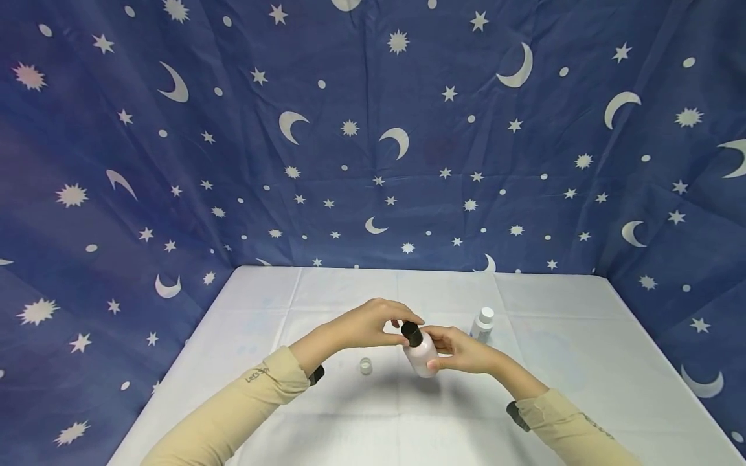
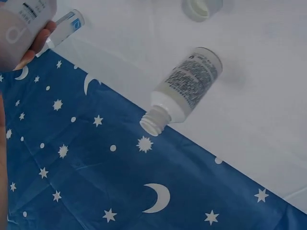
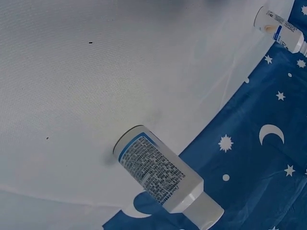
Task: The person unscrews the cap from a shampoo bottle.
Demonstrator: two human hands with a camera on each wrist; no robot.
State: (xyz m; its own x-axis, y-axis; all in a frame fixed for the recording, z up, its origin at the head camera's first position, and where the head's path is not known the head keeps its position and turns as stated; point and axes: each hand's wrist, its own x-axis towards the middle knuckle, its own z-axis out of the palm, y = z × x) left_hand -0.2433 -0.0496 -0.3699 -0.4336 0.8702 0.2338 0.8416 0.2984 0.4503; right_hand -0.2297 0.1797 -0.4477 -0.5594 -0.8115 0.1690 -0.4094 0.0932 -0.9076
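A translucent pinkish bottle (image 1: 421,357) with a black cap (image 1: 411,333) is held tilted above the table, the cap toward the upper left. My left hand (image 1: 373,323) has its thumb and fingers around the cap. Around the bottle's body, my right hand (image 1: 463,350) keeps a grip with thumb and fingers. In the left wrist view the bottle (image 2: 21,33) shows only in part, with right-hand fingers (image 2: 41,43) along it. The right wrist view shows neither hand.
A white capped bottle (image 1: 482,325) stands beyond my right hand. Another white bottle (image 2: 187,84), its threaded neck uncovered, stands on the table, hidden in the head view. A small clear cup (image 1: 365,366) sits below my left wrist. Starry blue cloth (image 1: 373,162) surrounds the white table (image 1: 326,421).
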